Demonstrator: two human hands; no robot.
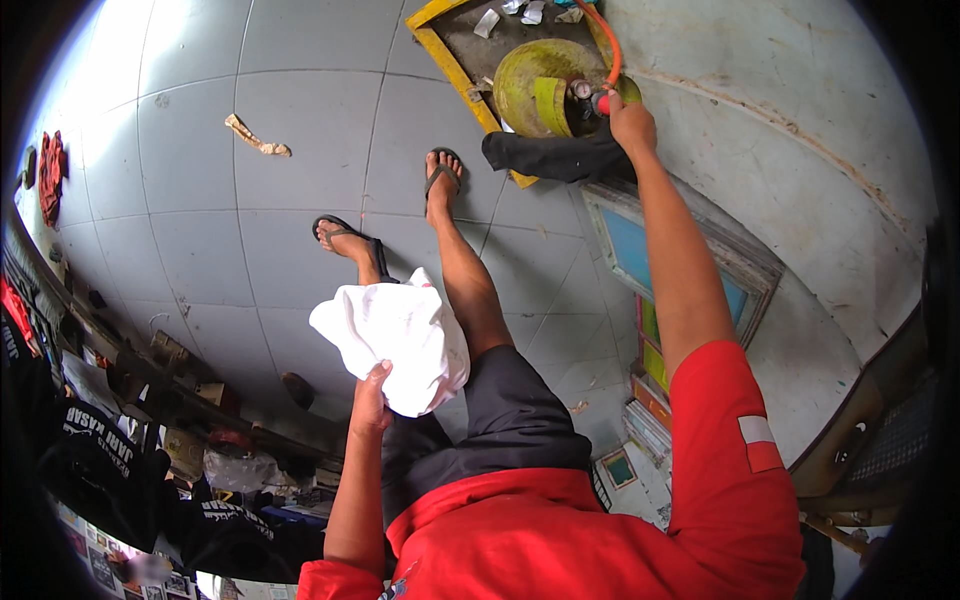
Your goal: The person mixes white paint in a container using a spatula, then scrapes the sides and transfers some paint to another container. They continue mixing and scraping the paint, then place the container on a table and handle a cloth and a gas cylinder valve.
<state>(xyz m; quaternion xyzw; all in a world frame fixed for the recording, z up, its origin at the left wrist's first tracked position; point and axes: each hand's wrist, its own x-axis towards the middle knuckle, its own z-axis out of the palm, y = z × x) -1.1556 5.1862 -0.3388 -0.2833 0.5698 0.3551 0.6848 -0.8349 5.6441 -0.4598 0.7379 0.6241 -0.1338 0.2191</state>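
Note:
A bunched white cloth [395, 335] hangs in front of my legs, gripped at its lower edge by my left hand [372, 398]. My right arm reaches far forward to a worn yellow-green gas cylinder [518, 85]. There my right hand [633, 125] is closed on the red gas regulator [602, 103] at the cylinder's top; most of its fingers are hidden behind the back of the hand. Beside the regulator sits a small round gauge [582, 89]. An orange hose [612, 45] rises from it and curves away. A dark cloth [550, 156] lies just below the cylinder.
The cylinder stands within a yellow-edged frame [450, 70] holding paper scraps. Framed panels [650, 255] lean against the wall at right. A twisted tan strip [257, 136] lies on the grey tiles. Cluttered shelves and dark garments [100, 470] line the left. A dark chair-like object [865, 410] stands at right.

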